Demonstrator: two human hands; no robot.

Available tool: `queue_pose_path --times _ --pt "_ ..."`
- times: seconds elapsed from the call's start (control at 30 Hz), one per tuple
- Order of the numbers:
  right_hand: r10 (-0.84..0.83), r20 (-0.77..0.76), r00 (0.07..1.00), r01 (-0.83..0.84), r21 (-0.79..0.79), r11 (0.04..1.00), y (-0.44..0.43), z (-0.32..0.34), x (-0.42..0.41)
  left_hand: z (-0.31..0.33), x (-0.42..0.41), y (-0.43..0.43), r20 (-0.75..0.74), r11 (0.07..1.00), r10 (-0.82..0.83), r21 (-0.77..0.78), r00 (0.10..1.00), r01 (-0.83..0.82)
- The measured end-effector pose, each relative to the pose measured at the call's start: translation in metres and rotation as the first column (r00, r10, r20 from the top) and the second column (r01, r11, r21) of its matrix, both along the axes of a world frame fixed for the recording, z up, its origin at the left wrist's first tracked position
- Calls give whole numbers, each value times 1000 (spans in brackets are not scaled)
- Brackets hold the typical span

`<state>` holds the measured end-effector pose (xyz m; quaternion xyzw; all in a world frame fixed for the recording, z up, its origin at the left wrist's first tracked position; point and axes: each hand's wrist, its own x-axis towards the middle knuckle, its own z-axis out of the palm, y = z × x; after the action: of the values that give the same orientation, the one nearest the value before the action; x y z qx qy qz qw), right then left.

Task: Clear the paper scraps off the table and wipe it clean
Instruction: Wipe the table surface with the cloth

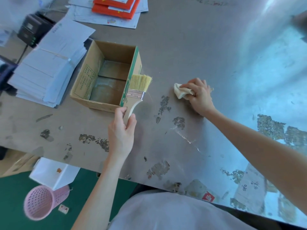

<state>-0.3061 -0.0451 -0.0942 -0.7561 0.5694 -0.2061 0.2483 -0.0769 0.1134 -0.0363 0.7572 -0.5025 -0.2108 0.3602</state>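
Observation:
My left hand (122, 130) grips the pale handle of a flat paintbrush (138, 88), bristles pointing away, beside the right wall of an open cardboard box (106, 75). The box looks empty inside. My right hand (199, 95) presses a crumpled cream cloth (180, 92) onto the grey table (191, 47), right of the brush. The tabletop is worn, with dark patches and stuck residue around both hands. I see no loose paper scraps on the surface between my hands.
A stack of white paper bundles (48, 67) lies left of the box, a dark device (33, 29) behind it. Orange booklets (116, 5) on sheets sit at the far edge. Below the table's near edge stand a pink mesh basket (41, 201) and a white box (53, 173).

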Motion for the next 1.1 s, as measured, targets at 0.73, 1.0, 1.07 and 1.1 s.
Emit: queue_pose_path --times 0.73,1.0,1.07,1.1 --pt "42 -156 987 -45 -18 999 32 9 -66 -28 -27 16 -38 986 -131 97 991 134" --pt "-417 -64 907 415 -46 909 83 -1 -145 -34 -25 23 -9 980 -156 121 988 156" --pt "-519 -32 854 517 -53 854 102 -4 -154 -36 -25 24 -7 978 -164 131 986 164" --pt "-557 -27 830 555 -57 830 110 -6 -153 -36 -25 25 -8 977 -168 133 986 167"
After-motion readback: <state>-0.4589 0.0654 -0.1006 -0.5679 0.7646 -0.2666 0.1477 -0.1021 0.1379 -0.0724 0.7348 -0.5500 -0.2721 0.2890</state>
